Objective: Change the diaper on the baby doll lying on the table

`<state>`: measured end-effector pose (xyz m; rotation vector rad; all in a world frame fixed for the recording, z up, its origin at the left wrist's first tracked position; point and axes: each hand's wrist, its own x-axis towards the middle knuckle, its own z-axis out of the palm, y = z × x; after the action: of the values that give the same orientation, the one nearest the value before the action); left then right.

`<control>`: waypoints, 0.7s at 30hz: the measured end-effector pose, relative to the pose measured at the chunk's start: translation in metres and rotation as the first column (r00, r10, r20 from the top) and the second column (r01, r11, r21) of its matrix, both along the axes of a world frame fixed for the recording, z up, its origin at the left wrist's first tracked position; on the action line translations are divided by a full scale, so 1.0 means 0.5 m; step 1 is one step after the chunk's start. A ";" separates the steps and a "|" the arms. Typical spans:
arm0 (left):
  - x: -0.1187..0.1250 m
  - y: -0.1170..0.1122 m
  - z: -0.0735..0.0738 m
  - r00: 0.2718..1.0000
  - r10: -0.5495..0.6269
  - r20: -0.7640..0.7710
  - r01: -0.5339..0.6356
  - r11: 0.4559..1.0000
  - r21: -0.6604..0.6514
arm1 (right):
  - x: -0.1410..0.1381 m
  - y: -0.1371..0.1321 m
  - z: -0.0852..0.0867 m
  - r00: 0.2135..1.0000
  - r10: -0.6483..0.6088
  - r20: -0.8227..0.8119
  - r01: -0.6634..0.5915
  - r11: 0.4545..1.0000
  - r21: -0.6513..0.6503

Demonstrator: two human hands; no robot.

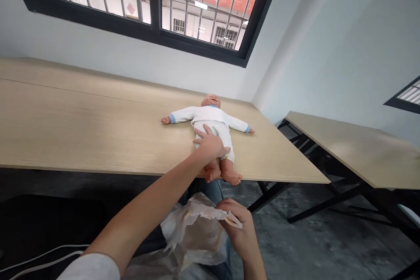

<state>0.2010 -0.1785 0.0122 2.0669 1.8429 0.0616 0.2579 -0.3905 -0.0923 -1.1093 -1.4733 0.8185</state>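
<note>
Doll (210, 118) lies face up on the pale wood worktop (82, 131), near its front edge, arms out to the sides, bare feet over the edge. It wears a white suit with blue cuffs. Left hand (210, 144) rests on the doll's hips, fingers (206, 130) spread loosely over the cloth. Right hand (238, 225) is low, below the worktop edge, fingers pinched on the edge of a white crumpled sheet (193, 232) over the lap. Barred window (151, 0) behind.
</note>
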 end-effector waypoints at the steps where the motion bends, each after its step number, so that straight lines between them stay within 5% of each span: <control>1: 0.002 0.004 -0.003 1.000 -0.003 -0.010 0.003 1.000 -0.006 | -0.002 -0.001 0.000 1.000 -0.003 0.004 0.003 1.000 -0.006; 5: -0.001 0.008 -0.006 0.999 0.016 -0.036 -0.016 1.000 -0.009 | -0.006 -0.004 -0.003 0.999 -0.026 0.031 0.026 1.000 -0.002; 11: -0.001 0.003 -0.001 0.992 -0.122 -0.034 0.126 0.984 0.130 | -0.003 -0.006 -0.022 0.998 -0.008 0.062 0.009 1.000 -0.021; 21: 0.027 0.044 -0.013 1.000 -0.017 -0.012 0.018 0.997 0.070 | -0.007 -0.009 -0.034 0.995 0.031 0.098 -0.028 0.999 -0.032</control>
<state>0.2144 -0.1567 0.0058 2.1342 1.8545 0.1111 0.2544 -0.3950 -0.1094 -1.1671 -1.5668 0.8197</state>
